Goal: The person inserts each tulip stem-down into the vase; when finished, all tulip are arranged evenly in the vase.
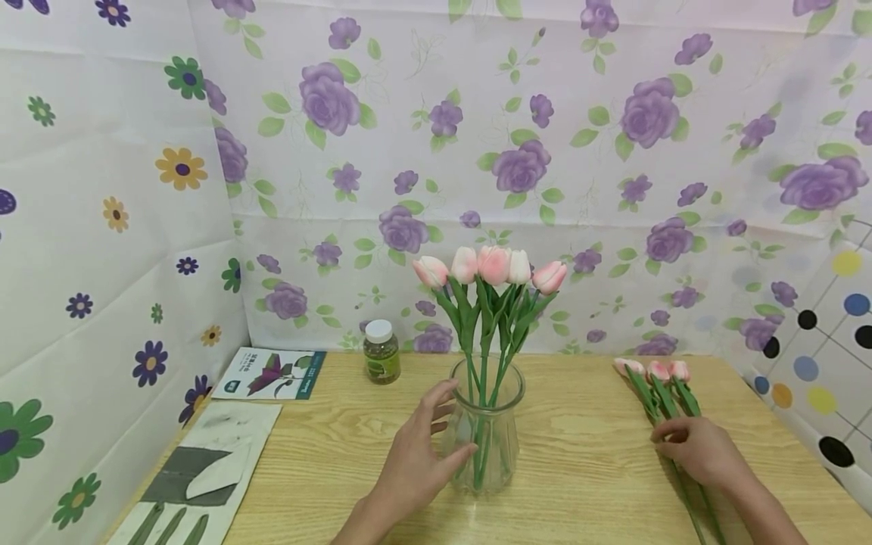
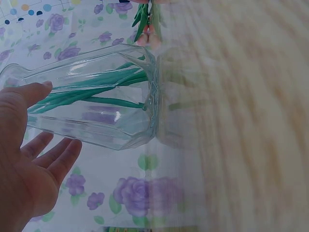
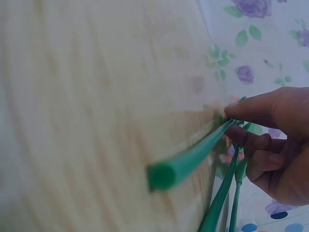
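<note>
A clear glass vase (image 1: 504,453) stands upright on the wooden table and bears several artificial tulips (image 1: 493,265) with pink and white heads and green stems. My left hand (image 1: 413,453) is at the vase's left side, thumb and fingers spread about it; in the left wrist view the fingers (image 2: 65,157) are extended beside the glass. Whether they touch it I cannot tell. On the right, three more pink tulips (image 1: 658,371) lie on the table, heads toward the back. My right hand (image 1: 705,453) pinches one tulip stem (image 3: 195,153) between thumb and index finger.
Behind the vase, to its left, stands a white-capped jar (image 1: 382,354). A printed card (image 1: 271,374) and a grey-and-white sheet (image 1: 204,462) lie along the table's left edge. Flowered cloth (image 1: 436,189) hangs at the back; a dotted one (image 1: 817,356) hangs at the right.
</note>
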Demonstrator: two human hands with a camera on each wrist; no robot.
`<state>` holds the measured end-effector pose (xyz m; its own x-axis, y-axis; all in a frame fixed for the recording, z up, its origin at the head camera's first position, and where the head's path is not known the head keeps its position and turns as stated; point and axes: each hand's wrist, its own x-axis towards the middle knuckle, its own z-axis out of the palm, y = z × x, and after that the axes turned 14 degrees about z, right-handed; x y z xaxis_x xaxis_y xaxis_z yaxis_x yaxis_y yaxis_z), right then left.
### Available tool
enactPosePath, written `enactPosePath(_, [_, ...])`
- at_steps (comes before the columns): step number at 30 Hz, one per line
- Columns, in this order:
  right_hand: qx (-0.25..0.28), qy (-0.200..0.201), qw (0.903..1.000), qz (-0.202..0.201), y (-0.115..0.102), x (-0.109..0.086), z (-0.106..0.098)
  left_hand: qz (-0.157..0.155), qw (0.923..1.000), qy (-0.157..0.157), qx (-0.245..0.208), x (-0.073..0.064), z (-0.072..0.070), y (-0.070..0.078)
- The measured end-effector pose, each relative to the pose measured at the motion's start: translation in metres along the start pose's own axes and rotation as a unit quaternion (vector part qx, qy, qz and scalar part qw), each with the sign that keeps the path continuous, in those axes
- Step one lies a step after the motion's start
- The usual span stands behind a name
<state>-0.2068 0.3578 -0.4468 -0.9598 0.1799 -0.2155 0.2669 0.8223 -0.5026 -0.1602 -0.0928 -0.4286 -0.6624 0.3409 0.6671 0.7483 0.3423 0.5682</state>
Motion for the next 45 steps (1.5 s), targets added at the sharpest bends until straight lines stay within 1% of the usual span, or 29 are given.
enactPosePath(4, [-0.017,0.007,0.9997,-0.013,-0.002,0.001,0.002,0.003,1.0,0.002,0.002,0.0,0.001,0.0])
enactPosePath(9, [-0.022,0.004,0.9996,-0.02,-0.003,0.001,0.004,0.005,1.0,0.002,0.002,0.0,0.001,0.0])
enactPosePath(15, [-0.012,-0.021,0.9991,-0.036,-0.006,0.0,0.005,0.005,1.0,0.001,0.003,0.0,0.001,0.0])
enactPosePath(22, [0.024,-0.053,0.9973,-0.046,-0.01,-0.004,0.005,0.004,1.0,0.001,0.002,-0.001,0.001,0.0])
enactPosePath(30, [0.084,-0.073,0.9935,-0.023,-0.015,-0.007,0.005,0.007,1.0,0.002,0.003,-0.001,0.001,0.0])
enactPosePath(37, [0.117,-0.074,0.9902,-0.015,-0.021,-0.012,0.001,0.003,1.0,0.0,0.006,-0.001,0.0,-0.001])
enactPosePath(42, [0.146,-0.079,0.9862,0.005,-0.024,-0.015,-0.001,0.004,1.0,0.002,0.008,-0.001,0.0,-0.001])
enactPosePath(45, [0.154,-0.072,0.9853,0.014,-0.026,-0.016,-0.003,0.004,1.0,0.003,0.006,0.0,0.0,0.0])
